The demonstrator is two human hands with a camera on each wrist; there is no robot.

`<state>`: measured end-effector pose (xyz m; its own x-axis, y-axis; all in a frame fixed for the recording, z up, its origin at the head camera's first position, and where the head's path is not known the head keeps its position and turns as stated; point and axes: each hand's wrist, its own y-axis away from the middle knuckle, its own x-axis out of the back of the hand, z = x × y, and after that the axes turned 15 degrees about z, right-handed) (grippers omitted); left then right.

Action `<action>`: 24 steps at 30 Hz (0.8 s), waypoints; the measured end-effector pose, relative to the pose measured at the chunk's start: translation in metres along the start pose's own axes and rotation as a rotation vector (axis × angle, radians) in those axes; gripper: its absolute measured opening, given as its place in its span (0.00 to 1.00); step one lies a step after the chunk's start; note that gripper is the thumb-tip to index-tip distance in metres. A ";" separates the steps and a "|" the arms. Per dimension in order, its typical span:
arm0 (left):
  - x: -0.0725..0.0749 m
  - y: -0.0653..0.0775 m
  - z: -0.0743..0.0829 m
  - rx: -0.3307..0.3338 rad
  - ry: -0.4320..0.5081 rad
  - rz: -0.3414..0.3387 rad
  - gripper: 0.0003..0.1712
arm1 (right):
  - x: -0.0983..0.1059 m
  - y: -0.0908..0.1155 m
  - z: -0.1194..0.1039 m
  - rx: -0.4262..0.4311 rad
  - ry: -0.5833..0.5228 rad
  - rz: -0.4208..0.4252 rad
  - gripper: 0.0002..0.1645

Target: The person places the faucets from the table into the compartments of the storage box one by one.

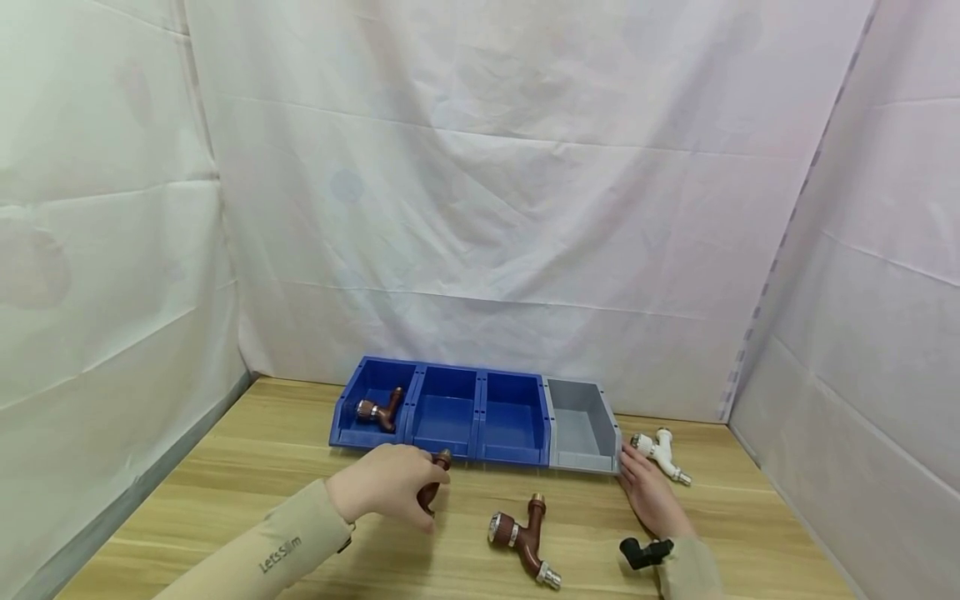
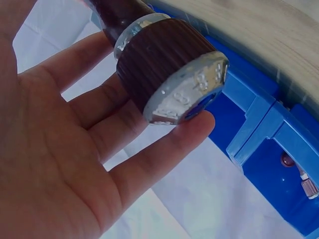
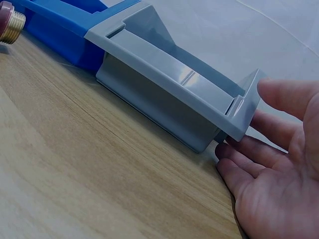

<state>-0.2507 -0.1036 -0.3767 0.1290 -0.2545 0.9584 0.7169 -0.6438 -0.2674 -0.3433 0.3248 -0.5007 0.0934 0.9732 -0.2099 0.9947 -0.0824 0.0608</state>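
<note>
My left hand (image 1: 390,483) holds a dark brown tap (image 1: 428,495) in front of the blue bins. In the left wrist view, the tap's ribbed knob (image 2: 162,57) with its silver cap lies against the fingers; the thumb is largely out of sight. At the right end of the bin row, my right hand (image 1: 651,493) touches the side of the grey bin (image 1: 584,461). Seen from the right wrist, its fingers (image 3: 254,154) reach the bin's front corner and lower edge, holding nothing. Another brown tap (image 1: 529,537) lies on the table between the hands.
Three blue bins (image 1: 442,452) stand joined in a row left of the grey one. The leftmost contains a brown tap (image 1: 385,412). A white tap (image 1: 660,454) lies beyond the right hand. White cloth (image 1: 480,208) hangs behind and at both sides of the wooden table (image 1: 247,450).
</note>
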 end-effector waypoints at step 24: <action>0.000 -0.007 -0.005 0.015 -0.027 0.040 0.29 | 0.002 -0.001 0.002 0.019 0.041 0.009 0.38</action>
<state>-0.2591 -0.1028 -0.3756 0.1753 -0.2602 0.9495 0.7212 -0.6225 -0.3038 -0.3441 0.3259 -0.5035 0.1013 0.9804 -0.1688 0.9945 -0.0953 0.0435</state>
